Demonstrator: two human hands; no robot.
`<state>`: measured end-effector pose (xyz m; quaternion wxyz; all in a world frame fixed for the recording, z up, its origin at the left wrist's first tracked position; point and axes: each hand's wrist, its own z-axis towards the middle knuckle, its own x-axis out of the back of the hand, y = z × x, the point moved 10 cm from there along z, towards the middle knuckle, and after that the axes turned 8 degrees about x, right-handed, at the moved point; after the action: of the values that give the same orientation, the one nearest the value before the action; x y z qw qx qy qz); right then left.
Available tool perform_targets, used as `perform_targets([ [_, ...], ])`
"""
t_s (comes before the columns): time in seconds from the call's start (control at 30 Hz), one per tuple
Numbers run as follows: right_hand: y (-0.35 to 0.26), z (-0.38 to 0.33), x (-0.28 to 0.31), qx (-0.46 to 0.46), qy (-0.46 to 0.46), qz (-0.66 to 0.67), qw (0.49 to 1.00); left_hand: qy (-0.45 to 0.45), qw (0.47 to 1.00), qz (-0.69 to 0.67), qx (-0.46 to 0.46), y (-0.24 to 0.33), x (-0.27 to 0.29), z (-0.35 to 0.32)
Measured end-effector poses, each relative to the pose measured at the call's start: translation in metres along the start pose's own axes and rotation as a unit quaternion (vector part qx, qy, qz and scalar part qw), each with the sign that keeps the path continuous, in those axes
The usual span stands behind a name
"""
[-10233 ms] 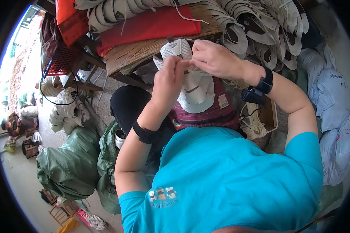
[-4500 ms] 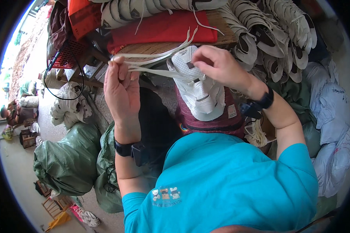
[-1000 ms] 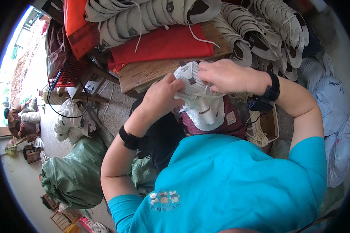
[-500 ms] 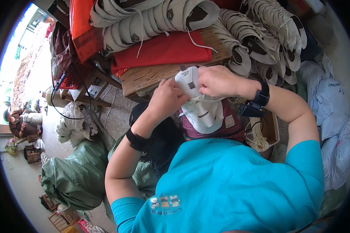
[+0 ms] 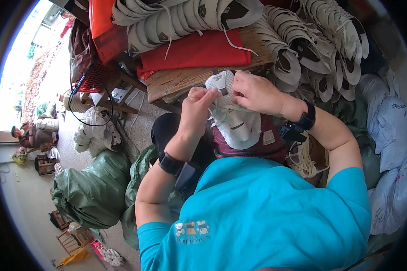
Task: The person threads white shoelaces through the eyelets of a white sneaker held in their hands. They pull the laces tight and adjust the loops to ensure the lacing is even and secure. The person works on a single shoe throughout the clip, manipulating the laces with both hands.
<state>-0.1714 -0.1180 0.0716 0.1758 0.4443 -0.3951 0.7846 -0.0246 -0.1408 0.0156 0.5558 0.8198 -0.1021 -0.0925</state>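
Observation:
On my lap, over a maroon cloth (image 5: 276, 151), lies a white shoe upper (image 5: 246, 137) with its perforated tongue (image 5: 217, 81) pointing away from me. My left hand (image 5: 195, 108) is raised at the tongue's left side, thumb and forefinger pinched on what looks like a pale shoelace (image 5: 219, 116). Curled fingers of my right hand (image 5: 255, 92) press at the tongue's right edge, closed on the shoe upper; their tips are partly hidden. Lace strands cross the upper below both hands.
Rows of stacked shoe uppers (image 5: 185, 22) rest on red cloth (image 5: 199, 52) atop a wooden bench (image 5: 181, 83). More stacks (image 5: 298, 38) stand at right. A bundle of laces (image 5: 305, 160) hangs by my right side. Green sacks (image 5: 92, 189) and pale bags (image 5: 393, 131) flank me.
My left hand has lifted off the upper's left side and turned upright, its fingertips now pinched beside the tongue. My right hand stays close to the tongue's right edge.

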Motion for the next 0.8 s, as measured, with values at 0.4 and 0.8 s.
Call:
perform_targets([
  [0.4, -0.04, 0.034, 0.037, -0.003, 0.08, 0.356, 0.931, 0.028, 0.965, -0.024, -0.259, 0.105, -0.005, -0.026],
  [0.8, -0.006, 0.023, -0.001, -0.136, 0.232, 0.592, 0.76, -0.097, 0.984, -0.125, -0.081, 0.007, -0.049, -0.025],
])
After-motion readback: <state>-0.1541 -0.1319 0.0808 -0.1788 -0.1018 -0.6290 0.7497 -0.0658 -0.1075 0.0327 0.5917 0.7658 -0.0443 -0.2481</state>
